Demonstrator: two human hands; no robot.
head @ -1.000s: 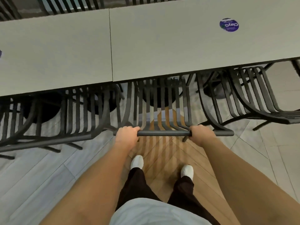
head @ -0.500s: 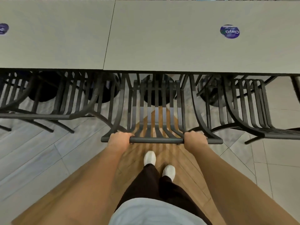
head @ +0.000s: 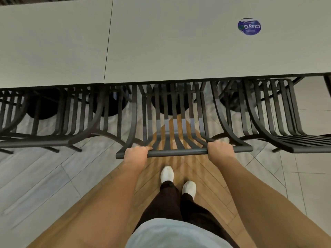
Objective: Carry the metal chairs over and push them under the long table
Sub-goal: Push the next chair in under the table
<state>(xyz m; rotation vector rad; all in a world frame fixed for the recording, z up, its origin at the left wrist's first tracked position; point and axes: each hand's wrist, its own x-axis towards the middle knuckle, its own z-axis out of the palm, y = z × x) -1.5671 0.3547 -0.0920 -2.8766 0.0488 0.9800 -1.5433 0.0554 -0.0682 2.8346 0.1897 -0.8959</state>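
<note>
A dark metal slatted chair stands right in front of me, its seat tucked partly under the long grey table. My left hand grips the left end of the chair's top rail. My right hand grips the right end of the same rail. The chair's front legs and seat front are hidden below the tabletop.
Matching metal chairs stand on both sides, one at the left and one at the right, close to the held chair. Round black table bases sit under the top. A purple sticker marks the table. My feet stand on wood flooring.
The chair has slid forward further under the table while both hands keep hold of the rail. I have stepped closer and my view has squared up to the table edge.
</note>
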